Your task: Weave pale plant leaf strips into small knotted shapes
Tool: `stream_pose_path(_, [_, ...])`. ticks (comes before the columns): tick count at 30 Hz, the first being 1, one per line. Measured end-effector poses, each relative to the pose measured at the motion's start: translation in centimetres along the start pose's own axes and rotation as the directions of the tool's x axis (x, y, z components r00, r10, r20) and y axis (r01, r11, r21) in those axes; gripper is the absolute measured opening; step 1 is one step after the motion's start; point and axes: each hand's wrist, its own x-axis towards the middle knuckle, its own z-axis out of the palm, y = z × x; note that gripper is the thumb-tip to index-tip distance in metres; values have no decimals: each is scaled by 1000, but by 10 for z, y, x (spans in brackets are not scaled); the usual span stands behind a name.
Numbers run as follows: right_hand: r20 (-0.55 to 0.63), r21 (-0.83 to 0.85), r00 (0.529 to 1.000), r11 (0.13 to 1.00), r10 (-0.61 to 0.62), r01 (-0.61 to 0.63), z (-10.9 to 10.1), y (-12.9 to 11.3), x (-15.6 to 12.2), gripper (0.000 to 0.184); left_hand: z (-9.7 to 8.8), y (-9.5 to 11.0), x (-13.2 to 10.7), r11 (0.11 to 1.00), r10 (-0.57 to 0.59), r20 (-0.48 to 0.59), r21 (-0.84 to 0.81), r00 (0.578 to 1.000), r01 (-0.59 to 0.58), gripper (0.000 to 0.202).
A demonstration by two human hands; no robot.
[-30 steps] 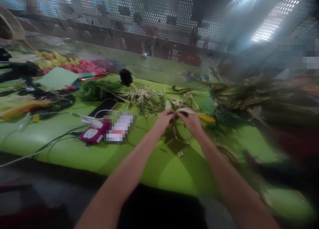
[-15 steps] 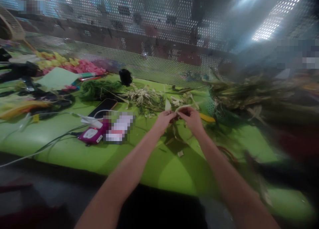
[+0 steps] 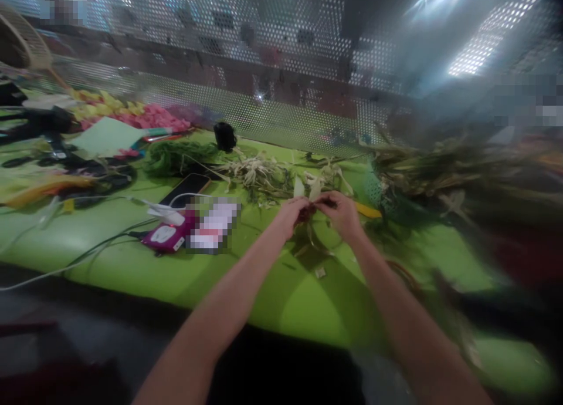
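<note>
Above the green table (image 3: 176, 282), my left hand (image 3: 294, 214) is closed in a pinch on a pale leaf strip (image 3: 299, 186), whose tip points up past the fingers. Fingertips of my right hand (image 3: 342, 214) meet it there, pinched on a second pale strip (image 3: 315, 188) that also stands upright. Thin strands hang below both hands. Just behind them lies a heap of dried leaf strips (image 3: 253, 169). A small pale scrap (image 3: 321, 272) rests on the table in front.
To the left are a phone with a lit screen (image 3: 214, 224), a dark phone (image 3: 187, 188) and a purple power adapter (image 3: 169, 232) with cables. Green fibre (image 3: 176, 157) lies behind. On the right, a green mesh basket (image 3: 382, 188) holds long dried leaves (image 3: 435, 164).
The strip at my right hand lay bent over toward the right and now stands upright. My right fingertips have shifted slightly; both hands stay close together. The view moved a little.
</note>
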Motion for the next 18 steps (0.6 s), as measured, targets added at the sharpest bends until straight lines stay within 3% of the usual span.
stream_pose_path(11, [79, 81, 996, 996, 41, -47, 0, 6, 1, 16, -1, 3, -2, 997, 7, 14, 83, 1000, -8, 17])
stream_pose_path(18, [31, 160, 987, 974, 156, -159, 3, 2, 1, 16, -1, 0, 0, 982, 128, 29, 138, 991, -131, 18])
